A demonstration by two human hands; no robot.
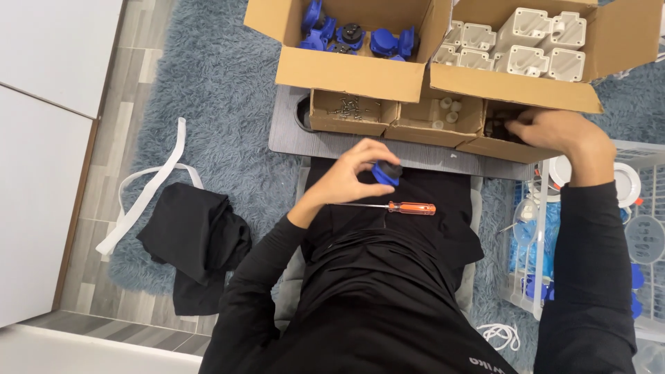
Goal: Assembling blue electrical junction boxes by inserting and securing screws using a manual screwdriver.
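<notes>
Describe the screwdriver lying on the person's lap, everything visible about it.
The screwdriver has a translucent orange handle with a black band near its middle and a thin silvery metal shaft. It lies flat and nearly horizontal across the lap on black clothing, handle to the right, tip pointing left. The left hand, holding a small blue part, is just above it; whether it touches the shaft is unclear.

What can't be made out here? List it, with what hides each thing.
Head view, the only one:
- Right hand: its fingertips dip into a small cardboard box; the hand and box wall hide what they touch.
- Blue part in the left hand: fingers cover most of it.
- Screws: too small to count.
- White basket: cut off by the right edge.
</notes>
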